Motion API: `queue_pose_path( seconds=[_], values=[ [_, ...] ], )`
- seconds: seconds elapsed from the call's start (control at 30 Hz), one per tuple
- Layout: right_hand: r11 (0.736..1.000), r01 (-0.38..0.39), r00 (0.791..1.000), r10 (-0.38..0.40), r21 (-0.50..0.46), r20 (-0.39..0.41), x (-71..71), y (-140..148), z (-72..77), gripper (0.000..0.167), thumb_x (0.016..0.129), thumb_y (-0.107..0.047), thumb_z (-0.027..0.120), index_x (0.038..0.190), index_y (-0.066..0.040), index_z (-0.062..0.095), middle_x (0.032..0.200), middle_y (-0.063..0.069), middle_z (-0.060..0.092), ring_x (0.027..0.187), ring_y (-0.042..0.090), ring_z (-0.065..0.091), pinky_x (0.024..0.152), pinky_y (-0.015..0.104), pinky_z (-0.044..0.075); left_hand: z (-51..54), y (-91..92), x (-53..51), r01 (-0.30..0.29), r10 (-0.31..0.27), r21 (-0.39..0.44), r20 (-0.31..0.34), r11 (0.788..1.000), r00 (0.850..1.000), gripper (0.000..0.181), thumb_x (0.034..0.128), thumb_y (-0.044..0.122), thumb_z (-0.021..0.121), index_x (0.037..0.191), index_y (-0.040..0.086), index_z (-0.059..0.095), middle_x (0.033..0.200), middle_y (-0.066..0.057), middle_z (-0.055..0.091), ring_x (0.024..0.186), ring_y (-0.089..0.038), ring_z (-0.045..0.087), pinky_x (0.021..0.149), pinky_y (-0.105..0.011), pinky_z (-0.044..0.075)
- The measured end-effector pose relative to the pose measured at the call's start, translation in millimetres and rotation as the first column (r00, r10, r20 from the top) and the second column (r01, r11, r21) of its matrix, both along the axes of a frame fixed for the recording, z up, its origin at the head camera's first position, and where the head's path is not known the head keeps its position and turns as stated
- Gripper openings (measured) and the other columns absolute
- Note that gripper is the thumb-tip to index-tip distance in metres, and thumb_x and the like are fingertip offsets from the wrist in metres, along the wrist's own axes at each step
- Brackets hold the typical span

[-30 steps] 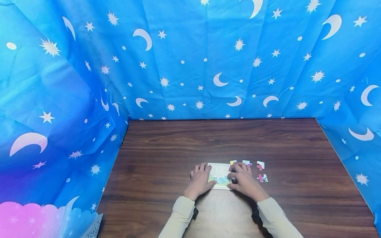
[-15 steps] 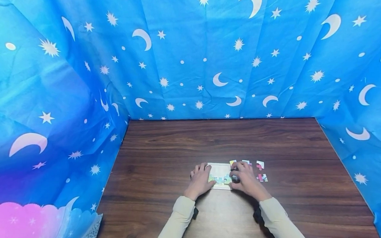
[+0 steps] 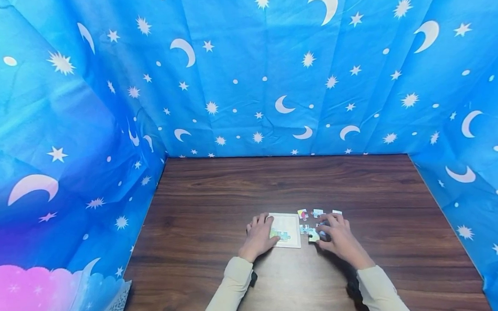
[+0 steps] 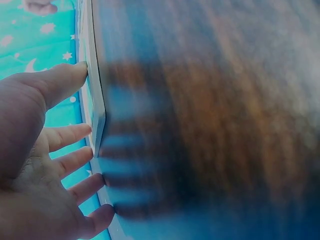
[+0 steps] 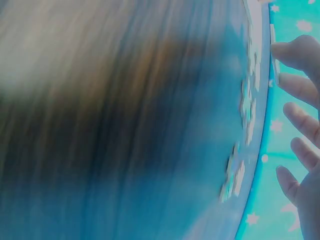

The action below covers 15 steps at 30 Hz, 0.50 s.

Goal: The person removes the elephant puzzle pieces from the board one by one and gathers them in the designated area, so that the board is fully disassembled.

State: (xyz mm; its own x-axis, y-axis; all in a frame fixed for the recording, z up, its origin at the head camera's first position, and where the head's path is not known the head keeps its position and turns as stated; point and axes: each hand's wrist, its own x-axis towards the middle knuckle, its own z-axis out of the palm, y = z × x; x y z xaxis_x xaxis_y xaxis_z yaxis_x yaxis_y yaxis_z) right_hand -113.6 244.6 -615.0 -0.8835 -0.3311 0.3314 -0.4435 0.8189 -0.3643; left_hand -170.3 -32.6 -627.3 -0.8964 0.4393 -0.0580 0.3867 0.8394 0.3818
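Observation:
A shallow white puzzle tray [image 3: 286, 222] lies on the table, with joined green-blue jigsaw pieces [image 3: 282, 236] along its near part. At its left side rests my left hand [image 3: 257, 238], fingers spread; in the left wrist view the thumb touches the tray's edge [image 4: 98, 112] and the outer fingertips meet the table. To the right of the tray, my right hand [image 3: 341, 239] pinches a pale green jigsaw piece [image 3: 313, 236] between thumb and index finger. The right wrist view shows this piece [image 5: 274, 50] edge-on, apart from the table, the other fingers loose.
Loose jigsaw pieces lie right of the tray: one yellow and red [image 3: 303, 214], one light blue [image 3: 317, 213], one farther right [image 3: 337, 212], others partly under the right hand. A star-patterned blue curtain [image 3: 237, 95] borders the brown table [image 3: 217, 190].
My right hand has moved right, away from the tray, carrying a jigsaw piece out of the tray's near right part. The left hand has stayed at the tray's left side.

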Motion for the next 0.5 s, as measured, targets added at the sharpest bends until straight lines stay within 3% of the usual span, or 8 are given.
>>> queue_pose_path(
  seconds=[0.5],
  values=[
    [0.997,0.073,0.995,-0.075,0.039,0.060,22.9,43,4.6,0.033,0.073,-0.015,0.088,0.101,-0.003,0.078,0.117,0.022,0.060,0.113,0.045,0.044,0.083,0.061,0.036,1.6,-0.7,0.5,0.000,0.001,-0.005,0.020,1.000,1.000,0.063,0.0924,0.040,0.072,0.144,0.009,0.053,0.151,-0.014,0.043,0.133,-0.035,0.042,0.098,-0.054,0.039]
  ],
)
